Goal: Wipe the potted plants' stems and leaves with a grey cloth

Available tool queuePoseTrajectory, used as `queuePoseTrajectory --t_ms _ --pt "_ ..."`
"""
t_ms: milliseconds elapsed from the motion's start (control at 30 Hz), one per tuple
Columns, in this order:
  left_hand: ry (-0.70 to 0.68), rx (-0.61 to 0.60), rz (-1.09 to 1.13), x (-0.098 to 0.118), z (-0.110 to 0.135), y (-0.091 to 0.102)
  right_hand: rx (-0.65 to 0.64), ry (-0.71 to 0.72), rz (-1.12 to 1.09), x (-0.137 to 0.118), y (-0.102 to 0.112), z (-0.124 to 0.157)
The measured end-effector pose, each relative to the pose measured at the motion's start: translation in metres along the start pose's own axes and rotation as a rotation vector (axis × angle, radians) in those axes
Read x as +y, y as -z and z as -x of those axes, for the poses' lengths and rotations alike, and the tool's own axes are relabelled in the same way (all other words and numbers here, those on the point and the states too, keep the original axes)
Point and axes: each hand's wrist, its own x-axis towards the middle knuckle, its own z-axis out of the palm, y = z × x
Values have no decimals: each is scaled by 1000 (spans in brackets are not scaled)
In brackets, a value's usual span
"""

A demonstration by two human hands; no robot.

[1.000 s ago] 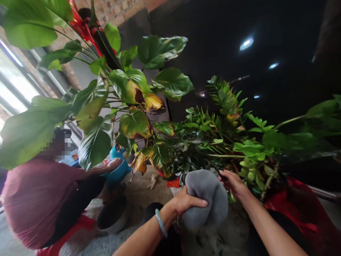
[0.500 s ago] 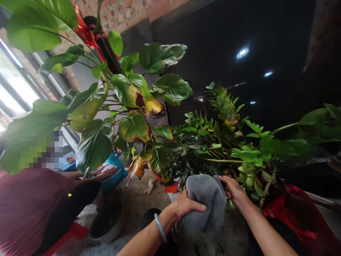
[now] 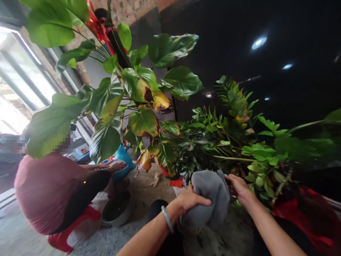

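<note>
A grey cloth (image 3: 209,188) hangs bunched between my two hands, low in the middle of the view. My left hand (image 3: 193,201), with a pale bangle at the wrist, is closed on its left side, the thumb lying across the front. My right hand (image 3: 239,188) pinches the upper right edge of the cloth, fingertips partly hidden behind it. Right behind the cloth are dark green leaves of a bushy potted plant (image 3: 197,149). What lies under the cloth is hidden.
A large-leaved plant (image 3: 144,121) with yellowed, browned leaves rises at left centre. A co-worker in a pink shirt (image 3: 50,188) sits on a red stool (image 3: 80,222), hands by a blue object (image 3: 124,167). A grey basin (image 3: 117,209) stands on the floor; red plastic (image 3: 303,213) lies right.
The view has turned slightly left, so the scene sits further right and more of the co-worker and stool shows. My hands keep the same hold on the cloth.
</note>
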Motion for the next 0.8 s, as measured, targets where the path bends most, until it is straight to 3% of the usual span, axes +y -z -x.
queuePoseTrajectory --t_ms 67,133,200,267,333,433,533,600,733,800 --pt "-7 -3 -63 11 16 12 -3 1 -10 -1 0 1" --pt "-123 -2 -21 41 24 21 -16 11 -25 -3 0 4" --pt "-259 73 105 72 21 24 -30 18 -33 -5 -1 5" --pt "-329 184 250 85 10 22 -49 21 -34 -6 -2 5" --pt "-302 252 296 73 0 18 -62 20 -32 -4 -2 3" --pt "-166 260 127 25 2 13 -57 8 -17 1 -1 -1" --pt "-104 91 -126 -5 24 20 -51 0 -1 4 1 -2" --pt "-148 92 -141 4 37 32 -48 0 0 3 2 -1" --pt "-374 347 228 62 37 55 -32 -5 -1 -2 -1 5" --pt "-456 456 383 74 27 59 -28 -9 5 -4 -3 7"
